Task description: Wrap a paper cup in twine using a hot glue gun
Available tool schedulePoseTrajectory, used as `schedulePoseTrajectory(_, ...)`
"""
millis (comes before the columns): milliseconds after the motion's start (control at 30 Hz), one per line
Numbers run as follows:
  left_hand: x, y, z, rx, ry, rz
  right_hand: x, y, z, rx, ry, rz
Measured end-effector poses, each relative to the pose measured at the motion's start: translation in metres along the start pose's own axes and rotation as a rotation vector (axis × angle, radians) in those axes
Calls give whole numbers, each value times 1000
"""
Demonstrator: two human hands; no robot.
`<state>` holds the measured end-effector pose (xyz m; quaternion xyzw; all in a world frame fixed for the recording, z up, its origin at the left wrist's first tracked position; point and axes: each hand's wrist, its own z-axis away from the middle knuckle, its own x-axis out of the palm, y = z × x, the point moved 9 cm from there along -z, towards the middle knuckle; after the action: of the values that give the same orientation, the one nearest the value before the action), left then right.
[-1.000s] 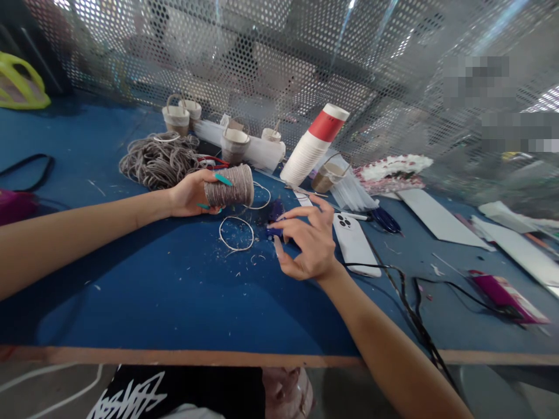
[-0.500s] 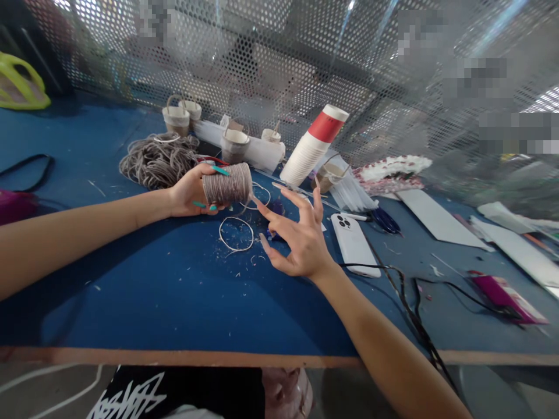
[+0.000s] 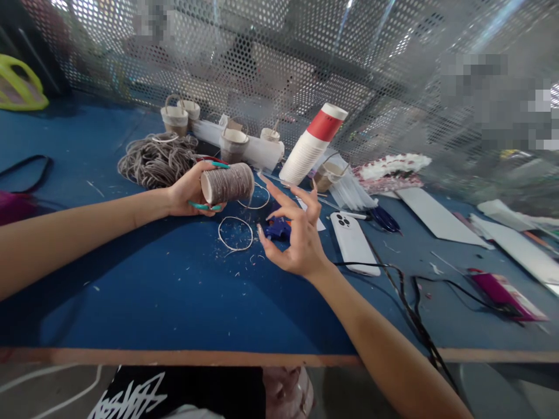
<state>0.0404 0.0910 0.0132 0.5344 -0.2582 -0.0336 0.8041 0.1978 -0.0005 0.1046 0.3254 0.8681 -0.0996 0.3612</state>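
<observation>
Probably to leave its wrapped side exposed, my left hand clasps the cord-wrapped cylinder sideways near one end, above the table, while my right hand, fingers spread and empty, hovers near the blue tool.

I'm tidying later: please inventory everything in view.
Wrapped cylinder: one, grey, left centre
Tool: one, dark blue, centre
Rings: three, white, left half
Cord heap: one, grey, rear left
Small cups: five, white-brown, rear
Cup stack: one, white-red, rear
Translucent bundles: several, whitish, rear
Fluffy piece: one, pink-white, rear
Phone: one, white, right centre
Coil: one, dark blue, beyond phone
Cables: several, black, right
Boards: two, white, right
Packet: one, magenta, right
Unclear items: two, yellow-green and magenta, far left
Table: one, blue, beneath
Screen: one, grey, behind
Clothing: one, black, below
Left grip: one, turquoise nails, around cylinder
Right grip: one, pale nails, near tool
</observation>
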Motion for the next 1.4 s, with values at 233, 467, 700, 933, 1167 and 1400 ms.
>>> schedulePoseTrajectory(233, 7, 2, -4, 5, -110, -120, 15, 3, 2, 26, -164, 28)
schedulePoseTrajectory(467, 7, 2, -9, 15, -241, -57, 5, -2, 0, -16, -109, 97)
schedulePoseTrajectory(700, 5, 1, -11, -12, -318, -45, -8, -11, 2, -151, 38, 174)
schedulePoseTrajectory(933, 9, 3, -8, -5, -276, -46, -9, -6, 2, -74, 58, 61)
schedulePoseTrajectory(1167, 10, 3, -7, -17, -254, -49, 15, -2, 1, -36, -181, 35)
schedulePoseTrajectory(1400, 15, 3, -7, -32, -300, -14, 4, -5, 3, -72, -115, -78)
